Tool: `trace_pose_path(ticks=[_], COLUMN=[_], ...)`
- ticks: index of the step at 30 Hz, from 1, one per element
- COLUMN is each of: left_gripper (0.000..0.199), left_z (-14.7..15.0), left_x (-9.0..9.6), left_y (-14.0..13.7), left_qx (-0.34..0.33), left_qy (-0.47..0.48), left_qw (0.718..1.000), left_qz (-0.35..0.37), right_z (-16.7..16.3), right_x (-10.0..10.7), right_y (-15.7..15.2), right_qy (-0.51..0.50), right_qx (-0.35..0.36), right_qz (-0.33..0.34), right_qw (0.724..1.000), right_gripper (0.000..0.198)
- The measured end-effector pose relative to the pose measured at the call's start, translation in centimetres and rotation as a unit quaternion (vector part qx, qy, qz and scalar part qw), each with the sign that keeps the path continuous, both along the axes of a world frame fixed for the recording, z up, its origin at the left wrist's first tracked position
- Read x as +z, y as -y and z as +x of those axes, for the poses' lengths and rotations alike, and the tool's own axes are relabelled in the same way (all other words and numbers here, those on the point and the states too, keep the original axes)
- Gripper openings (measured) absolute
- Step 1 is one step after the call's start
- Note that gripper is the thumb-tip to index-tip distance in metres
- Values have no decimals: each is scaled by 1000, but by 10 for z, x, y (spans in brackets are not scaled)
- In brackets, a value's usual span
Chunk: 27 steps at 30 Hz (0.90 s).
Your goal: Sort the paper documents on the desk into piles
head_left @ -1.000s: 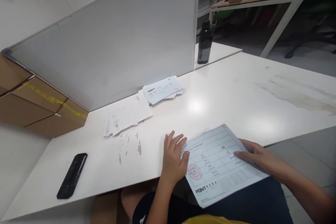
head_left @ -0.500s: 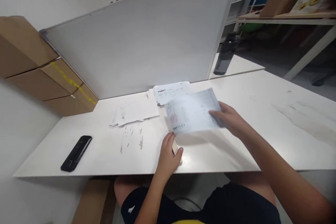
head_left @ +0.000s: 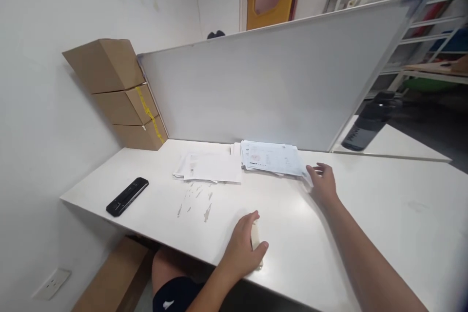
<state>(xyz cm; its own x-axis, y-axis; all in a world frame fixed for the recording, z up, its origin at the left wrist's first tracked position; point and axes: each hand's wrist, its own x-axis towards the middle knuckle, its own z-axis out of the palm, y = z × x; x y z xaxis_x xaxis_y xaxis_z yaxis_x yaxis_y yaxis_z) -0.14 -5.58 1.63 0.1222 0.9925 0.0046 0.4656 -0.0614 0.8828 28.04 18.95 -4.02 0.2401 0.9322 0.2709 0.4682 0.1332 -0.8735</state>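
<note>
My left hand rests near the table's front edge, thumb and fingers curled round a narrow cream-coloured object. The hand covers much of it, and its kind does not show. At the right end of a stack of printed papers is my right hand, its fingers apart and its thumb by the corner of the top sheet. That sheet carries a faint red round stamp and lies on the stack, its right corner bent. A second pile of white papers lies to the left.
A black phone-like device lies on the white table at left. Cardboard boxes are stacked by the wall. A whiteboard stands along the back, and a dark bottle is beyond its right end.
My right hand has brought the held sheet down onto the right stack, and its fingers have opened. My left hand stays on the cream object. The view has turned left.
</note>
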Motion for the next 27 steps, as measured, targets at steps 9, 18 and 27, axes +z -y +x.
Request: trace_pose_path(ticks=[9,18,27], left_gripper=[67,66,45], left_z=[5,-84,-173], left_x=[-7,8,-17], left_y=[7,-80,-156], left_qx=[-1,72,154], left_qy=[-12,-173,-336], left_qw=[999,969,922], left_qz=[-34,162,115], right_z=[12,0,5], right_x=[-22,-11,-16], right_y=[-25,-11,-17], right_qy=[320,351,357], right_qx=[66,34,43], right_qz=[15,-6,-8], right_qw=[945,936,933], right_gripper=[59,73,72])
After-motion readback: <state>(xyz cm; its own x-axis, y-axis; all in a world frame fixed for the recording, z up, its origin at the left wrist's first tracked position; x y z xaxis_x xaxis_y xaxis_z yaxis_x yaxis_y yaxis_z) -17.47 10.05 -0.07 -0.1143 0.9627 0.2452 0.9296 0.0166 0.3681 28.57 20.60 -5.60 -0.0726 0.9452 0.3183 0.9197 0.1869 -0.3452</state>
